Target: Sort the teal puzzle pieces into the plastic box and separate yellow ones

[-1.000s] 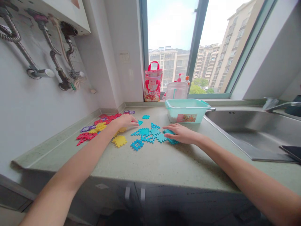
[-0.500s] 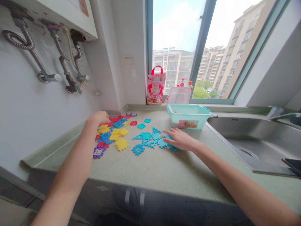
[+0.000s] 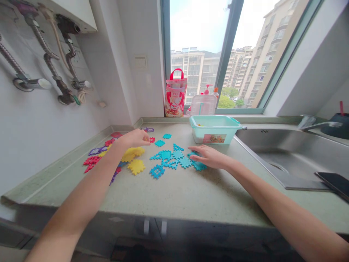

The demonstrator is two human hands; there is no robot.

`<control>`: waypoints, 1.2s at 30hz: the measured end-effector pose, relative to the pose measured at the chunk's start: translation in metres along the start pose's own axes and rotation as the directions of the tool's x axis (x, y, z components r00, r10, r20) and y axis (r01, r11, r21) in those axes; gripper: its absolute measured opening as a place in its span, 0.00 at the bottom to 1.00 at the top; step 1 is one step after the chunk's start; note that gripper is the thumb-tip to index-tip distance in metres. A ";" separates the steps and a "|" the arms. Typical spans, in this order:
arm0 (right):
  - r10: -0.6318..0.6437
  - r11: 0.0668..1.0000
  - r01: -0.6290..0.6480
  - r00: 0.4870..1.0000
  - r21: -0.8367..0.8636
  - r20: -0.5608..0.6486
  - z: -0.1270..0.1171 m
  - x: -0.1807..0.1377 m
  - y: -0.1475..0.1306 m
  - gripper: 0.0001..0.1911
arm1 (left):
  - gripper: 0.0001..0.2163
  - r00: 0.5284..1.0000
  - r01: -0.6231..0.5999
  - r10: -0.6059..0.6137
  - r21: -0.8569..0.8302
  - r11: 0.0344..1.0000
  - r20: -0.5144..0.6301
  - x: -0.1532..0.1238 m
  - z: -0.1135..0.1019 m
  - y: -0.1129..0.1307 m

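Flat interlocking plastic tiles lie scattered on the green countertop (image 3: 177,189). My left hand (image 3: 135,139) reaches over the mixed pile, fingers stretched to the right, fingertips beside a small red tile (image 3: 152,139) and above the yellow tiles (image 3: 133,160). My right hand (image 3: 208,156) lies flat with fingers apart on the right end of a cluster of teal tiles (image 3: 169,158). More red tiles (image 3: 91,160) and purple tiles (image 3: 148,129) lie to the left and at the back.
A teal plastic basin (image 3: 214,122) stands behind my right hand, next to a steel sink (image 3: 286,153) with a faucet (image 3: 313,123). A dark phone (image 3: 334,180) lies on the sink's edge. A red bag (image 3: 175,94) and a clear container (image 3: 203,105) stand on the windowsill.
My left hand went back to the far left of the pile, then came right again towards the small red tile. The right hand stayed on the teal tiles. The view shifted slightly.
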State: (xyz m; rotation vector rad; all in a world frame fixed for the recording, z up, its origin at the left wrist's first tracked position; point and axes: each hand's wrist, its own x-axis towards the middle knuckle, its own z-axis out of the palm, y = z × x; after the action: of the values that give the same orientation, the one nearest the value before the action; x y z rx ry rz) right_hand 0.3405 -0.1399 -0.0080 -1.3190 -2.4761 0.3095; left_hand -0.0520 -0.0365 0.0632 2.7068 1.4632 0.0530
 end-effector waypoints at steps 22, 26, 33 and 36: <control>-0.111 0.994 0.112 0.992 0.015 -0.064 0.001 0.003 0.004 0.26 | 0.23 0.976 -0.086 0.036 -0.227 0.970 -0.216 0.033 0.066 0.016; -0.116 0.992 0.120 0.990 0.041 -0.081 0.002 0.003 0.006 0.25 | 0.29 0.957 -0.125 0.076 -0.161 0.979 -0.280 0.043 0.051 0.008; -0.092 0.995 0.096 0.989 0.025 -0.117 0.006 0.003 0.005 0.24 | 0.29 0.968 -0.209 0.168 -0.229 0.951 -0.185 0.119 0.028 0.008; -0.091 0.995 0.095 0.991 0.033 -0.103 0.004 0.003 0.005 0.25 | 0.27 0.987 -0.156 0.140 -0.225 0.962 -0.082 0.141 0.032 0.012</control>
State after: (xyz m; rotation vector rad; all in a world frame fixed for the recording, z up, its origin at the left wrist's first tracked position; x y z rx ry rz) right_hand 0.3410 -0.1348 -0.0130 -1.1701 -2.4262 0.2596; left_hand 0.0372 0.0740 0.0323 2.6390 1.1819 0.3022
